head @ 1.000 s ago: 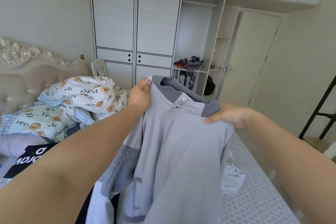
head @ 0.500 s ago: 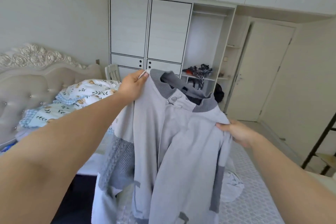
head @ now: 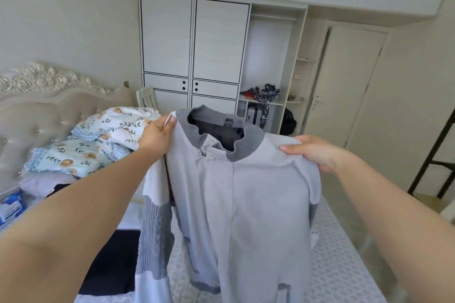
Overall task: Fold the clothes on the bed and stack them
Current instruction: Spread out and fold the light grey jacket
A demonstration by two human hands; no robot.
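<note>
Spread wider than half a second ago, the grey jacket [head: 236,204] is held up over the bed [head: 344,265], pinched at its shoulders by the left hand [head: 157,134] and right hand [head: 312,152], and a dangling sleeve could be trapped underneath when laid down.

The jacket [head: 246,204] is showing pale lilac-grey with a darker grey ribbed collar; behind it, the quilt [head: 108,135] is sporting white-and-blue floral print.

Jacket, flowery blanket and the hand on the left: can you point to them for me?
Jacket [head: 246,204]: head view, on its pale grey front.
Flowery blanket [head: 115,125]: head view, on its top fold.
Left hand [head: 157,134]: head view, on its back.
</note>
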